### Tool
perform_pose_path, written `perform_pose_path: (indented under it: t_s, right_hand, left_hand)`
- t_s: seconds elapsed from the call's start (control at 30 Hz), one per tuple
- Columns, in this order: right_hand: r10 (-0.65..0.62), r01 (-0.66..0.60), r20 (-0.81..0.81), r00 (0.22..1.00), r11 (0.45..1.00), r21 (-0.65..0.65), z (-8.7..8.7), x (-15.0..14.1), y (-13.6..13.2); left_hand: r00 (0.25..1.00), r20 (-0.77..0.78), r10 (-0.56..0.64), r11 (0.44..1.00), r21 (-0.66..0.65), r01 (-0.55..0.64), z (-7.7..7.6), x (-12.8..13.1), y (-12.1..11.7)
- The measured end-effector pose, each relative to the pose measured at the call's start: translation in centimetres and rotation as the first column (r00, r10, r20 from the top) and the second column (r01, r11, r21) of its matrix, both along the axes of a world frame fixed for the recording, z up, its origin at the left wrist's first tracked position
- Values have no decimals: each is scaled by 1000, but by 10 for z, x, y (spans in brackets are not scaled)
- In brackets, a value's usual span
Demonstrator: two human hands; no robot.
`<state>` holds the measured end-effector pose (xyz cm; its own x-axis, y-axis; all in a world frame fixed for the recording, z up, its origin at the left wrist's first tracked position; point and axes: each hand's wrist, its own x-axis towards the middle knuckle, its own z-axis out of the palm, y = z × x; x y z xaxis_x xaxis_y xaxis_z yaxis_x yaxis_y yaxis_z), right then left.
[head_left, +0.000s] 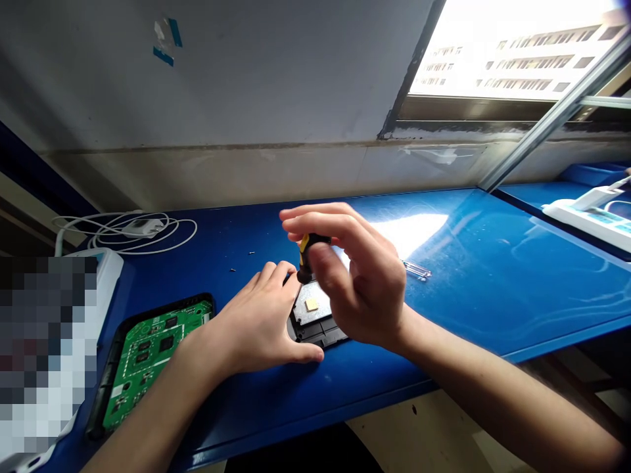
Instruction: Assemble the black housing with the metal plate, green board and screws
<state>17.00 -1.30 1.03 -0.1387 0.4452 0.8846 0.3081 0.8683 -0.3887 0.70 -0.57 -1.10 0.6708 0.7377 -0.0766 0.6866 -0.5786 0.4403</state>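
Two hands, right hand (pixel 362 282) gripping screwdriver (pixel 306 257), left hand (pixel 256 322) steadying black housing (pixel 315 325)

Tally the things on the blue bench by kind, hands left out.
Screwdriver: 1
Black device part with metal plate: 1
Green circuit board in black case: 1
White cable coil: 1
Loose small screws: 2
Clear tweezers-like tool: 1
Total: 7

A glossy blue surface (pixel 493 276) runs under a grey plaster wall (pixel 256 85) with a pale tiled band along its foot. Up and to the right of the hands, a bright window (pixel 513 52) throws glare across the blue top.
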Motion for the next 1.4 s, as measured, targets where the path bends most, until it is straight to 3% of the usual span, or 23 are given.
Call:
perform_pose_path:
  t_s: [0.1, 0.3, 0.5, 0.7, 0.9, 1.1, 1.27, 1.4]
  right_hand:
    - [-62, 61, 9, 998, 996, 67, -1, 1, 3]
    - [-14, 14, -3, 1000, 994, -109, -5, 2, 1]
    - [-105, 106, -11, 994, 994, 37, -2, 2, 6]
    - [-51, 51, -7, 999, 995, -89, -2, 3, 2]
    - [-90, 89, 15, 996, 995, 38, -1, 2, 1]
    - [-24, 24, -5, 1000, 999, -25, 0, 2, -1]
    - [-91, 93, -33, 995, 994, 49, -2, 1, 2]
    - [-94, 94, -22, 995, 996, 7, -3, 0, 3]
  left_hand:
    - [1000, 23, 14, 1000, -10, -14, 0, 0, 0]
    - [999, -38, 15, 1000, 8, -15, 2, 1, 0]
    - [999, -42, 18, 1000, -16, -18, 4, 1, -1]
    - [999, -27, 32, 999, 11, -31, 0, 0, -1]
    - [1000, 6, 22, 1000, -12, -22, 0, -1, 0]
    - [1000, 27, -9, 1000, 15, 9, 0, 0, 1]
    - [1000, -7, 22, 1000, -13, -22, 1, 0, -1]
    - [1000, -18, 6, 1000, 8, -6, 1, 0, 0]
